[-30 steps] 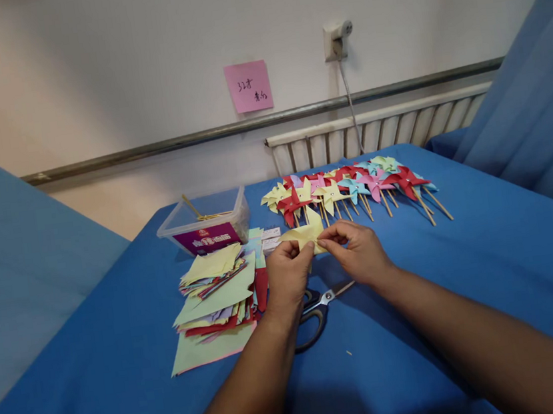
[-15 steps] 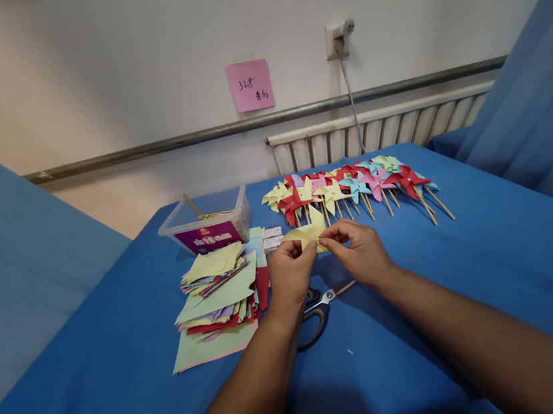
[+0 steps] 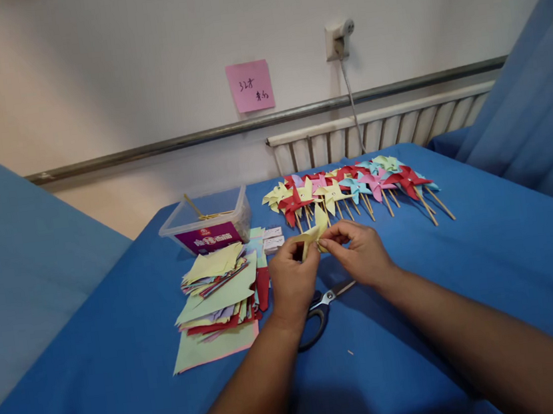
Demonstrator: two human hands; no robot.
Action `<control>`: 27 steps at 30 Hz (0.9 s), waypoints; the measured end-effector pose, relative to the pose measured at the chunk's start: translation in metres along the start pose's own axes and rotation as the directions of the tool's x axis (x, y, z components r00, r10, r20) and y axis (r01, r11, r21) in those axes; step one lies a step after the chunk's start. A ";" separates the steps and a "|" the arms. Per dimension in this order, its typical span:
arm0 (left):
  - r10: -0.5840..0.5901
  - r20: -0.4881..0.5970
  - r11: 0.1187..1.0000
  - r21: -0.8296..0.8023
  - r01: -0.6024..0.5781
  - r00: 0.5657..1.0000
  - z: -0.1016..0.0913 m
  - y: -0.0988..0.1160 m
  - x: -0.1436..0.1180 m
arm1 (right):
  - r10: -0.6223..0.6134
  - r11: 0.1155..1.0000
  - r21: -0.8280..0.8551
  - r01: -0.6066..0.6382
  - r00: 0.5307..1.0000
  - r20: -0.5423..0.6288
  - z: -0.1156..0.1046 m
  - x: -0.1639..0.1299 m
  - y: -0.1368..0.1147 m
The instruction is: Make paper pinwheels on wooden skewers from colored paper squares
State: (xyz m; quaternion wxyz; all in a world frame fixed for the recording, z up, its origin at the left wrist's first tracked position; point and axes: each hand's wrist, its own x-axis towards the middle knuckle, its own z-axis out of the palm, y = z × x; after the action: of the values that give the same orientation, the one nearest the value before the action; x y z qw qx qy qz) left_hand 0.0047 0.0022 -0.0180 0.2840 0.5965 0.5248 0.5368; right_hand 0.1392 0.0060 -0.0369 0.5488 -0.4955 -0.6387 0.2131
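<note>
the yellow paper piece (image 3: 312, 233), which half a second earlier lay spread and flatter between the two hands, had been drawn in and folded narrower, one pointed flap now standing up above the knuckles. judging from that, the sheet was partway to a pinwheel head, its corners being gathered toward the middle. the left hand (image 3: 292, 277) pinched its left edge with thumb and fingertips closed on the paper; the right hand (image 3: 361, 251) gripped the right edge the same way, fingers curled tight. the piece sat just above centre of the frame, held off the blue cloth (image 3: 465, 264).

the paper looked thin, matte and crisp at its creases. below the hands lay scissors (image 3: 319, 308) with dark looped handles and bright metal blades. at centre left a loose stack of coloured paper squares (image 3: 217, 295) fanned out, yellow, red and lilac, flat and sharp-cornered. behind it stood a clear plastic tub (image 3: 206, 223) with a purple label, thin sticks inside. in the upper middle a row of finished pinwheels (image 3: 355, 187) lay on slim wooden sticks.
</note>
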 end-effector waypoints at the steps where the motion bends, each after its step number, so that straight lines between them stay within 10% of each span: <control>1: 0.027 -0.003 0.999 0.018 -0.027 1.000 0.000 0.000 -0.001 | 0.007 1.000 0.004 -0.007 1.000 0.001 0.000 0.000 0.000; 8: 0.108 0.004 0.994 0.034 -0.108 0.994 -0.001 0.000 -0.002 | 0.011 0.999 0.031 -0.011 1.000 -0.006 0.000 0.000 -0.001; 27: -0.171 0.068 0.962 -0.204 0.182 0.983 0.004 0.003 0.000 | 0.240 0.847 0.480 -0.228 0.970 0.037 0.012 0.003 0.006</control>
State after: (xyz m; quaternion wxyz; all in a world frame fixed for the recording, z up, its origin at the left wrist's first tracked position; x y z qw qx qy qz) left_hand 0.0094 0.0019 -0.0163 0.4051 0.5273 0.5090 0.5466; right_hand 0.1312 0.0147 -0.0442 0.6323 -0.4203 -0.4939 0.4238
